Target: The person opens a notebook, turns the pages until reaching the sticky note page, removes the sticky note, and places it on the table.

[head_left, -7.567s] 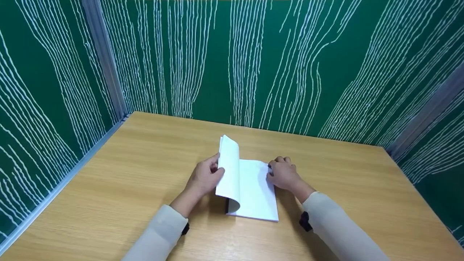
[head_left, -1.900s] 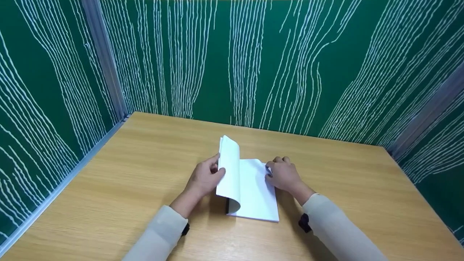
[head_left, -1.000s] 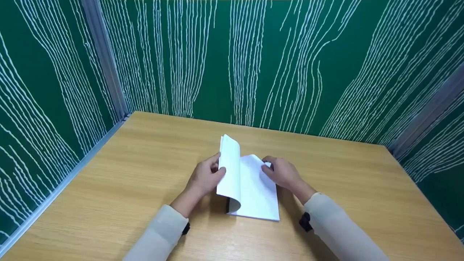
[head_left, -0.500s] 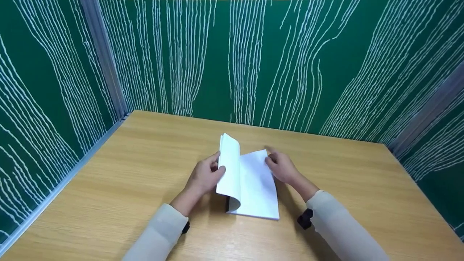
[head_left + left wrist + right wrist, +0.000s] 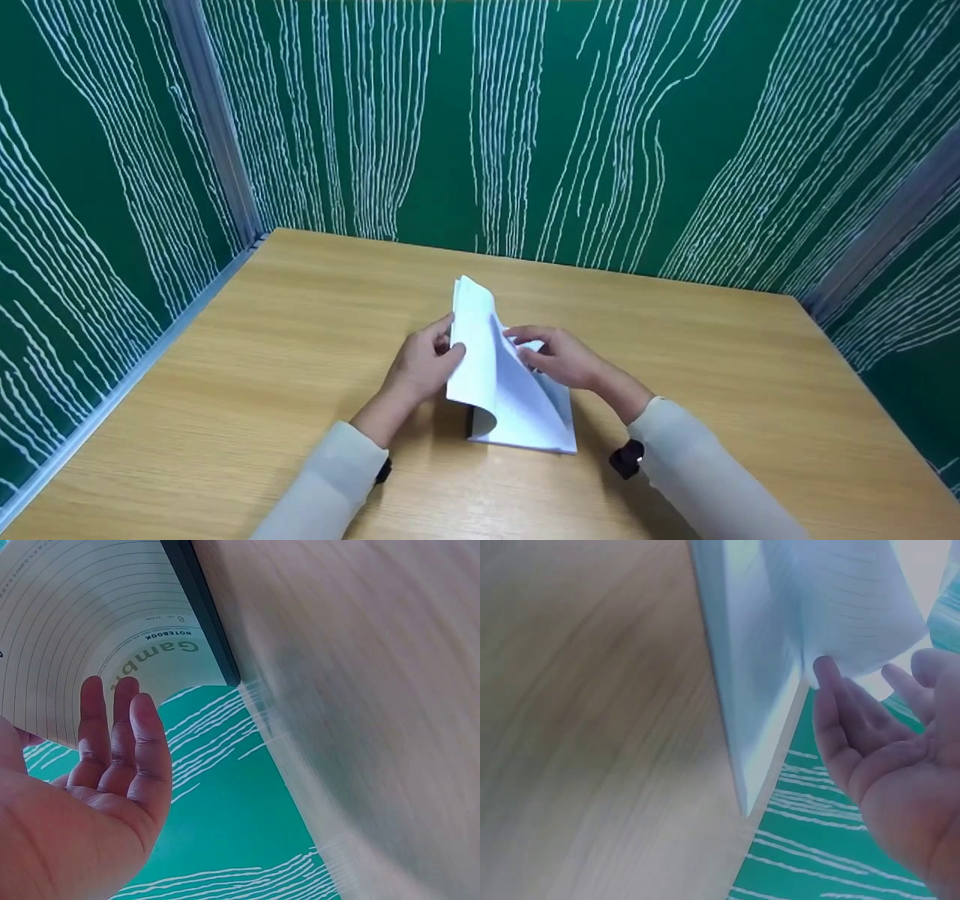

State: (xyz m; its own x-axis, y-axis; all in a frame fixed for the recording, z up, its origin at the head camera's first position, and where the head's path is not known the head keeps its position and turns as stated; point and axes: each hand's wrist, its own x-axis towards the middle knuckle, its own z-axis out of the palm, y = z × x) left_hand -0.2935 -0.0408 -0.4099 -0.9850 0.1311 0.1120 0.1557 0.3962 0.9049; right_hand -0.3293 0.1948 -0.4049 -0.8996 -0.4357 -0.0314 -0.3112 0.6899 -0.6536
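Observation:
A notebook (image 5: 517, 412) lies open on the table, its lined page and the printed word "NOTEBOOK" legible in the left wrist view. My left hand (image 5: 427, 364) grips a curled stack of raised leaves (image 5: 472, 337), thumb on the near face. To the right, one page (image 5: 514, 390) is lifted and bends leftward towards that stack. My right hand (image 5: 566, 356) touches this lifted page with its fingertips, the fingers loosely extended. In the right wrist view the fingers (image 5: 840, 712) lie against the page's edge; part of their contact is hidden.
The wooden table (image 5: 300, 322) carries the notebook near its middle. Green panels (image 5: 450, 150) with wavy white lines stand along its back and sides. Each cuff has a dark device (image 5: 626, 457) under it.
The right hand takes the page's far right corner, lifts it and moves left, so the page now bends towards the raised stack. The left hand stays almost in place, still gripping the leaves.

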